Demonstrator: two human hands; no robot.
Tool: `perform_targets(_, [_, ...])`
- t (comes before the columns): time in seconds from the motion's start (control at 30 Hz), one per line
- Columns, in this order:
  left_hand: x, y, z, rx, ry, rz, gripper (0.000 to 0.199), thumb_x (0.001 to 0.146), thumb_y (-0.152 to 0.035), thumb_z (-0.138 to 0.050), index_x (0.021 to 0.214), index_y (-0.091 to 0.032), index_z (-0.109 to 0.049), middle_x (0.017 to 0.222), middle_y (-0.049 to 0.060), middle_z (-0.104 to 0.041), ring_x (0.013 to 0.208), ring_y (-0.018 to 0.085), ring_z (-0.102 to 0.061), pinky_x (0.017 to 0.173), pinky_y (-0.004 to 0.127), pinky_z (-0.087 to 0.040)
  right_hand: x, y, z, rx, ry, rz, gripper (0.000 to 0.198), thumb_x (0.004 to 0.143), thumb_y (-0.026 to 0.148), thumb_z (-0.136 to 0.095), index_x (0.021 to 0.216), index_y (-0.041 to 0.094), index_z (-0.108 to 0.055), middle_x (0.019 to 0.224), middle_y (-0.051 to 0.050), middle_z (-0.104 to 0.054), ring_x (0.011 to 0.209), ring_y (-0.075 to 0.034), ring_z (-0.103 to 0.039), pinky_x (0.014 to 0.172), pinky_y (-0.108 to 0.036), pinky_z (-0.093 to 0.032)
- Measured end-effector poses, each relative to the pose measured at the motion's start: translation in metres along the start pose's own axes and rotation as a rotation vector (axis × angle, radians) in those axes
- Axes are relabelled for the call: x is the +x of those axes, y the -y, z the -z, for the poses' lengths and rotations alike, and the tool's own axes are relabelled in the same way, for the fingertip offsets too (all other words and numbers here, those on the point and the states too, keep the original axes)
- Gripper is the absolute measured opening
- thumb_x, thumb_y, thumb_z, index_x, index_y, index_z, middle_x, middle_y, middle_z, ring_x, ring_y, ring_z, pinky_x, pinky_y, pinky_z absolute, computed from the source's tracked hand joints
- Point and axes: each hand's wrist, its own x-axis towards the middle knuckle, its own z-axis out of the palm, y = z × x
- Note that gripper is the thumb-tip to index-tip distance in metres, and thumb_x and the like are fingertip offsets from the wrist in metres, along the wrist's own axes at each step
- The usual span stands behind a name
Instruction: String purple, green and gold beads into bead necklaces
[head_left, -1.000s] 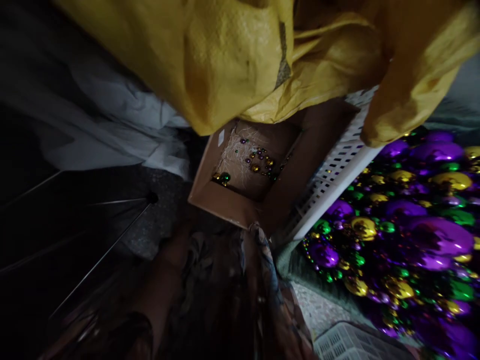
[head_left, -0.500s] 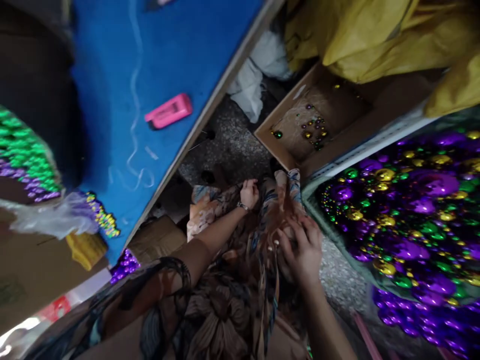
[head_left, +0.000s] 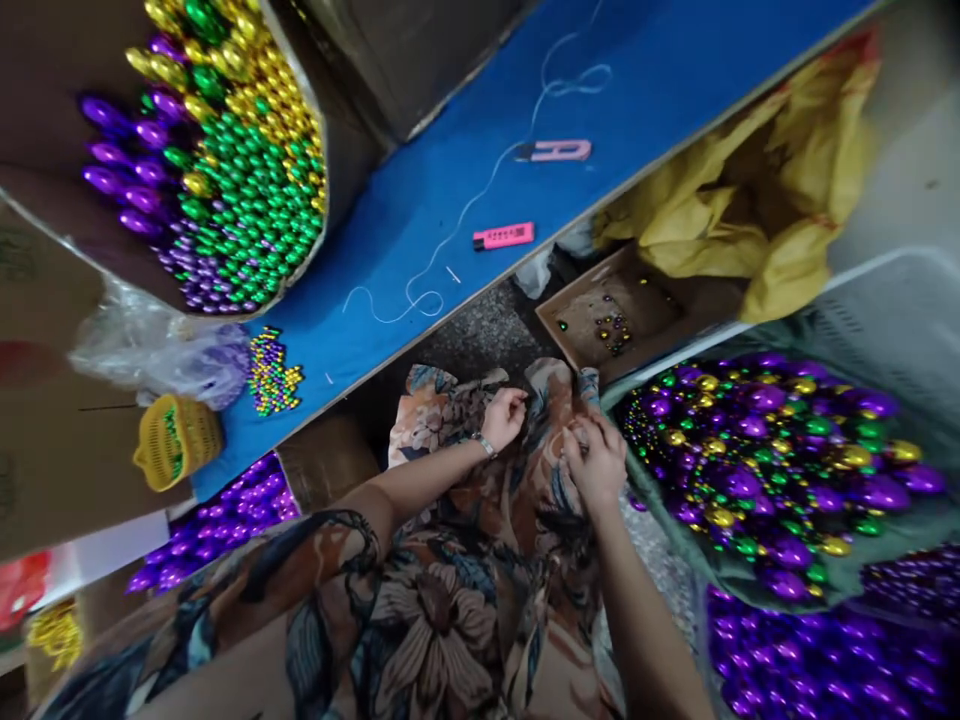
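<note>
My left hand (head_left: 503, 420), with a bracelet at the wrist, rests above the patterned cloth (head_left: 435, 430) over my lap. Its fingers are curled in and no object shows in them. On the cloth over my knee lies my right hand (head_left: 598, 465), thumb apart and fingers bent downward, holding nothing that I can see. Close by on the right is a green-lined container (head_left: 637, 465) heaped with shiny purple, green and gold beads (head_left: 750, 460).
A blue tabletop (head_left: 420, 210) carries a pink lighter-like item (head_left: 504, 236), a pink cutter (head_left: 559, 151), white string (head_left: 469, 205) and small beads (head_left: 274, 372). Beyond stand a bead-filled box (head_left: 324, 190), a yellow basket (head_left: 180, 440), a cardboard box (head_left: 559, 320) and a yellow sack (head_left: 697, 215).
The view has swung toward the table and drawn back, bringing the bead box, basket and cutter into sight. Both hands stay over the lap.
</note>
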Motion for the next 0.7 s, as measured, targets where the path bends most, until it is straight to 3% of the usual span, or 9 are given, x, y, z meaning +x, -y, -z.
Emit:
perform_targets(0.23, [0.003,0.001,0.035,-0.132,0.033,-0.124,0.016,0.086,-0.015,-0.052,0.097,-0.016,-0.063,0.083,0.004,-0.06,0.078,0.014,-0.059,0.073,0.026,-0.051,0.021,0.029,-0.015,-0.032,0.072,0.12,0.035,0.093,0.045,-0.049,0.114,0.022,-0.066,0.125,-0.01,-0.058,0.117,-0.025,-0.051,0.099,-0.042,-0.044])
perform_targets(0.5, [0.015,-0.024,0.11,-0.267,0.028,-0.429,0.02,0.092,-0.017,-0.048,0.105,-0.016,-0.063,0.09,0.008,-0.065,0.084,0.014,-0.063,0.073,0.022,-0.053,0.086,0.066,-0.04,-0.079,0.183,0.378,0.032,0.094,0.036,-0.047,0.117,0.023,-0.064,0.13,-0.008,-0.056,0.123,-0.026,-0.046,0.102,-0.044,-0.042])
perform_targets(0.6, [0.02,-0.031,0.14,-0.361,0.02,-0.476,0.02,0.094,-0.019,-0.048,0.107,-0.016,-0.062,0.09,0.008,-0.065,0.083,0.013,-0.063,0.073,0.02,-0.052,0.115,0.097,-0.045,-0.094,0.259,0.558,0.03,0.093,0.034,-0.048,0.115,0.023,-0.066,0.128,-0.007,-0.059,0.126,-0.027,-0.045,0.104,-0.046,-0.04])
perform_targets(0.7, [0.03,-0.037,0.173,-0.42,0.015,-0.54,0.026,0.094,-0.034,-0.05,0.106,-0.014,-0.061,0.09,0.011,-0.065,0.086,0.016,-0.063,0.078,0.024,-0.053,0.131,0.141,-0.046,-0.147,0.482,0.816,0.026,0.092,0.033,-0.051,0.111,0.028,-0.068,0.115,-0.004,-0.067,0.116,-0.025,-0.055,0.104,-0.046,-0.041])
